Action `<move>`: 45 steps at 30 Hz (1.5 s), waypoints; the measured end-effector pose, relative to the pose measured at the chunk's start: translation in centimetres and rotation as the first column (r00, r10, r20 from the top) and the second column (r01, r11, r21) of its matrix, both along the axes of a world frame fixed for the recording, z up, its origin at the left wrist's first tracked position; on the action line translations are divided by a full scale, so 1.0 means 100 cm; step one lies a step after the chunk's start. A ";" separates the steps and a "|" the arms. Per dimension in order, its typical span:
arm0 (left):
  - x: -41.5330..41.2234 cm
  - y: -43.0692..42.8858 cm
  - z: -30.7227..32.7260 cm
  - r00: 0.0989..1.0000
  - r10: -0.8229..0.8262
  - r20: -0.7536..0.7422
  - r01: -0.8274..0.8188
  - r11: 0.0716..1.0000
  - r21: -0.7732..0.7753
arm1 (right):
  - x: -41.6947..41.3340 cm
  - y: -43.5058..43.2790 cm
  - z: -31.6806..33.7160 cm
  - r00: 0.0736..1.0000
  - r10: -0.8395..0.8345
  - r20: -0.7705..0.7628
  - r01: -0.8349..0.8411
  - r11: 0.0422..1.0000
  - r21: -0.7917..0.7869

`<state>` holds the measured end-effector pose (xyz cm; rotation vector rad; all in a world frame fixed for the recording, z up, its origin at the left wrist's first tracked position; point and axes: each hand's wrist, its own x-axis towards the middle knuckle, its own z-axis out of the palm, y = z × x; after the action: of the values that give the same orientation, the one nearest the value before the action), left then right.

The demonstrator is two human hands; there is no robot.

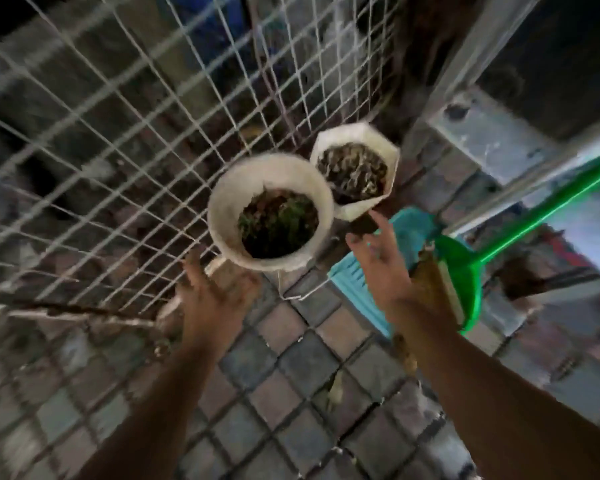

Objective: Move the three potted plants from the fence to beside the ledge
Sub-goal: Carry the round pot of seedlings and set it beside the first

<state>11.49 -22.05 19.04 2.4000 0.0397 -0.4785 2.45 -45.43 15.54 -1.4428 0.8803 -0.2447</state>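
Observation:
Two white pots stand against the wire mesh fence (125, 140). The round pot (229, 199) holds dark soil and small green leaves. Behind it to the right is an angular white pot (388, 150) with dry, pale plant matter. My left hand (212, 299) is just below the round pot's near rim, fingers spread, holding nothing. My right hand (385, 265) is to the right of the round pot, fingers apart, fingertips close to the angular pot's near edge. A third pot is not in view. The picture is blurred.
A turquoise dustpan (357, 278) and a green one with a long green handle (465, 268) lie on the paving right of the pots, under my right wrist. A grey metal post (471, 60) and a concrete block (489, 136) stand at the right. Grey paving stones (284, 382) cover the ground.

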 end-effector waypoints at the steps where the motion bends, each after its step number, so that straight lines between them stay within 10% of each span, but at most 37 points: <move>1: -0.004 -0.002 -0.022 1.000 0.004 0.021 -0.002 0.996 -0.084 | -0.002 0.003 -0.020 1.000 -0.008 0.029 0.007 1.000 0.007; 10: 0.026 0.019 -0.135 0.968 0.009 0.251 0.144 0.800 -0.583 | 0.008 0.042 -0.139 0.956 0.107 0.274 -0.102 0.994 -0.033; 25: 0.074 -0.031 -0.160 0.745 -0.033 0.666 0.550 0.595 -0.586 | 0.074 0.010 -0.181 0.852 0.264 0.452 -0.286 0.958 -0.019; 45: 0.075 -0.034 -0.160 0.868 -0.091 0.488 0.466 0.485 -0.740 | 0.080 -0.001 -0.171 0.813 0.397 0.426 -0.415 0.908 -0.056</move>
<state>18.98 -25.48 3.00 1.4464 -0.6568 -0.0836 10.42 -45.50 -1.54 -1.4274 0.2012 -0.2069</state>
